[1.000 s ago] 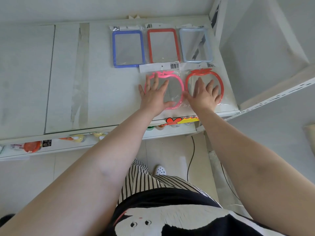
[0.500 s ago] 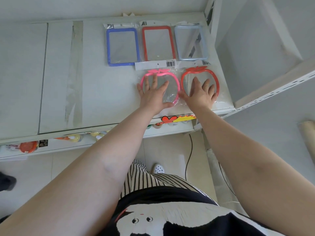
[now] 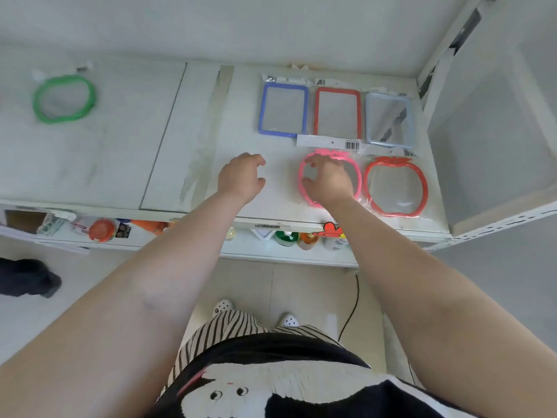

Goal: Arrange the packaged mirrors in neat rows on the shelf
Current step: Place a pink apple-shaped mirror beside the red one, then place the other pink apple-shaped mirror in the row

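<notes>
- My left hand [image 3: 241,176] hovers over bare white shelf [image 3: 120,152], fingers loosely curled, holding nothing.
- My right hand [image 3: 327,179] lies on the pink apple-shaped plastic-framed mirror [image 3: 355,173] in crinkly clear wrap; whether it grips, I cannot tell.
- Right of it: a red apple-shaped mirror [image 3: 396,187].
- Above, a row: blue [image 3: 283,109], red [image 3: 337,111] and pale blue [image 3: 388,119] rectangular mirrors.
- Upper left, blurred: a green round-framed mirror [image 3: 64,98].
</notes>
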Motion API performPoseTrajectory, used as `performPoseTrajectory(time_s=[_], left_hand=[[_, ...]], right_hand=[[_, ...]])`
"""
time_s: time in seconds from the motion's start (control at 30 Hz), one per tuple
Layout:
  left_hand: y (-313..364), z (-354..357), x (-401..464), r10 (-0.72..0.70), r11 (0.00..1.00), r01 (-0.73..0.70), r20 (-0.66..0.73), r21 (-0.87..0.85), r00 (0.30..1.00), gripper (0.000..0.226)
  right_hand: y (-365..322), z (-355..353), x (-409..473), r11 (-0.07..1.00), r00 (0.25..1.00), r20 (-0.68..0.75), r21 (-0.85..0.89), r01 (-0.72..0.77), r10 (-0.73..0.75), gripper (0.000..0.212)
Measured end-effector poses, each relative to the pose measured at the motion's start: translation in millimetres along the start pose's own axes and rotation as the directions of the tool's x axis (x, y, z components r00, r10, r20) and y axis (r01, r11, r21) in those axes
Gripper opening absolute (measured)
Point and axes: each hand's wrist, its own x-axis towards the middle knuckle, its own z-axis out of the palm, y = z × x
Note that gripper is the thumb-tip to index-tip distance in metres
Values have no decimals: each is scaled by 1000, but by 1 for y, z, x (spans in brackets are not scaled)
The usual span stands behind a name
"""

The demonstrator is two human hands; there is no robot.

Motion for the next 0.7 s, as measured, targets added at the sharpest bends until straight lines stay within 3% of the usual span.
performPoseTrajectory(time_s=[0.2,0.43,0.7], left_hand=[[-76,-45,-23,-60,997,58,43,44,997,49],[-182,-92,-51,-64,995,63,15,73,998,51],[-354,-152,-100,-122,989,123,-16,85,992,53]], right_hand=[[-81,23,-3,975,977,147,-133,177,-157,45],[-188,71,-14,965,969,158,-151,214,-190,45],[-339,168,-39,971,967,163,-113,213,-193,44]])
